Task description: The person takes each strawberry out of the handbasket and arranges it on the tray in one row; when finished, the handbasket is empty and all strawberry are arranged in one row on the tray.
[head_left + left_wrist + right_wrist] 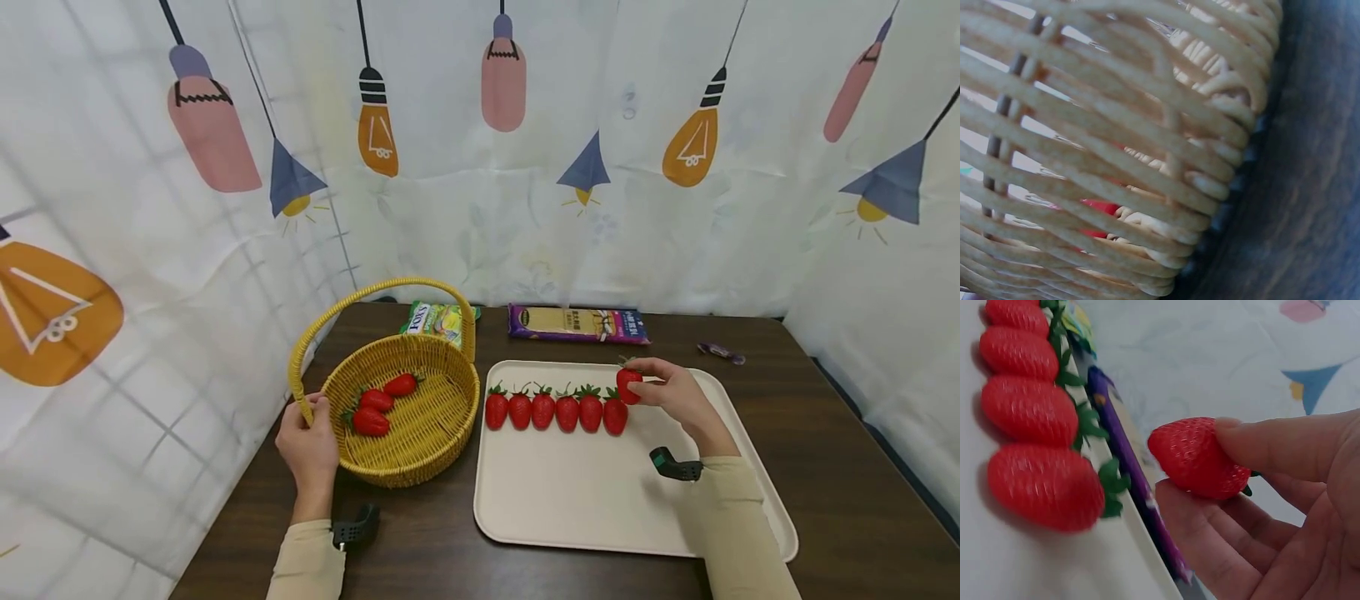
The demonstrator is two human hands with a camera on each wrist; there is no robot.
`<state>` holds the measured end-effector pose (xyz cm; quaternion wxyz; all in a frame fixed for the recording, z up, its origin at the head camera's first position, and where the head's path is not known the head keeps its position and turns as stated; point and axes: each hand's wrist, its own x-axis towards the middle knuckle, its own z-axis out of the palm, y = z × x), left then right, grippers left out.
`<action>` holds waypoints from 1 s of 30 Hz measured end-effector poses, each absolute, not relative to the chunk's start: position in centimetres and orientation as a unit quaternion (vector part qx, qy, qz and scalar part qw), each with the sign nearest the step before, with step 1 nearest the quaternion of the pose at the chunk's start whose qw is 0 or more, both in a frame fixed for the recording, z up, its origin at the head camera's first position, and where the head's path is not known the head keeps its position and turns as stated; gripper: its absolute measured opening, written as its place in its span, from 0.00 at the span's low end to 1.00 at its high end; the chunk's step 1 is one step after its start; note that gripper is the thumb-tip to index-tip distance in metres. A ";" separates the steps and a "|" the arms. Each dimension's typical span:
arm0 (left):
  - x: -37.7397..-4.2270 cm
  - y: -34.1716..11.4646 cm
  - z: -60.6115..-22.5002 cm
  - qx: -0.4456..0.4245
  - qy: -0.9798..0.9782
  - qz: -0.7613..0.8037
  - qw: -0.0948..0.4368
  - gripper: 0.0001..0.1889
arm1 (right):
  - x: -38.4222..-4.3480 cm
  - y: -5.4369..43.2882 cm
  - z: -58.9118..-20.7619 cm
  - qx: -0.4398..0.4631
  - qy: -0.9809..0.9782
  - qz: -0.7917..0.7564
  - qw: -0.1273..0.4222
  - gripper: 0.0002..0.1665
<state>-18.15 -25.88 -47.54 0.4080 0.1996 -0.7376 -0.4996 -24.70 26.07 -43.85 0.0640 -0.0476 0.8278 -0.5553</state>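
Note:
A strawberry point(1194, 456) is pinched between the thumb and fingers of my right hand point(671, 396), just above the tray's far right part. Left of it, a row of several strawberries point(566, 412) lies on the cream tray point(585, 508), leafy ends toward the back. My left hand point(311, 442) grips the handle point(302, 358) of a yellow wicker basket point(405, 475) near its left rim. Inside the basket lie several more strawberries point(370, 422). The left wrist view shows only the woven wall point(1085, 125), with a bit of red through the gaps.
Behind the basket lies a green FOX'S packet point(442, 322). A purple long packet point(577, 324) is beyond the tray's back edge. A small dark wrapped piece point(722, 353) rests at the back right of the brown table point(847, 483). A printed curtain point(450, 225) hangs behind.

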 end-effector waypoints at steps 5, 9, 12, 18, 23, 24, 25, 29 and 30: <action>-18.1 -25.7 -47.4 0.202 -0.740 -0.499 0.403 0.13 | -24.6 28.0 -44.5 -0.043 0.841 -0.533 0.085 0.28; -18.0 -25.7 -47.3 0.199 -0.740 -0.498 0.406 0.13 | -24.6 29.0 -44.9 -0.049 0.852 -0.513 0.094 0.27; -18.0 -25.7 -47.3 0.200 -0.740 -0.497 0.407 0.13 | -24.7 29.4 -45.2 -0.044 0.857 -0.501 0.108 0.27; -18.0 -25.7 -47.3 0.201 -0.743 -0.489 0.410 0.13 | -24.7 29.7 -45.8 -0.026 0.861 -0.489 0.137 0.25; -18.0 -25.7 -47.4 0.199 -0.745 -0.490 0.407 0.14 | -24.6 29.4 -46.1 -0.039 0.868 -0.473 0.148 0.24; -18.0 -25.7 -47.4 0.199 -0.744 -0.491 0.407 0.14 | -24.6 29.3 -46.1 -0.041 0.870 -0.469 0.150 0.24; -18.0 -25.7 -47.4 0.199 -0.744 -0.491 0.407 0.14 | -24.5 29.2 -46.2 -0.043 0.871 -0.466 0.151 0.24; -18.0 -25.7 -47.3 0.200 -0.744 -0.489 0.410 0.12 | -24.6 29.0 -46.2 -0.042 0.875 -0.458 0.150 0.24; -18.0 -25.7 -47.3 0.199 -0.743 -0.488 0.412 0.12 | -24.6 29.0 -46.3 -0.043 0.876 -0.457 0.148 0.24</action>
